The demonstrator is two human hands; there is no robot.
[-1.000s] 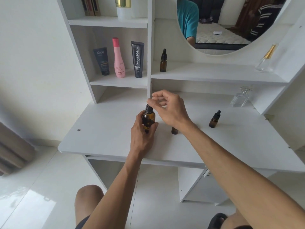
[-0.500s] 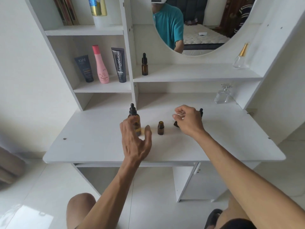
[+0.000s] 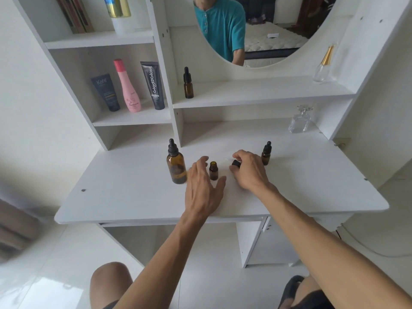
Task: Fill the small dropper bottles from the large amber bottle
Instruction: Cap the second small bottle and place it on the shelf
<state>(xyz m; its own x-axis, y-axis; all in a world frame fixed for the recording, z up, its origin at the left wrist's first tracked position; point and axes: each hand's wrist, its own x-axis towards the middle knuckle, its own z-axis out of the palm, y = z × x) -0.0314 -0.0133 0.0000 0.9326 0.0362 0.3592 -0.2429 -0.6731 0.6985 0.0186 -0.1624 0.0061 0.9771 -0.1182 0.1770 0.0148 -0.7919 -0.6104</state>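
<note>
Right hand (image 3: 249, 169) covers most of the black dropper cap (image 3: 235, 163) it holds — whether a glass pipette is attached cannot be confirmed; only a faint pale streak shows beside it. Left hand (image 3: 204, 188) is motion-blurred at the fingertips and overlaps the lower right edge of the large amber bottle (image 3: 176, 167). Fill level of the open small bottle (image 3: 213, 171) — too small to tell. Books (image 3: 74, 15) on the top shelf are cut off by the upper edge.

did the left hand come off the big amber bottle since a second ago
Yes. The left hand let go of the large amber bottle and now reaches right of it, toward the open small bottle.
</note>
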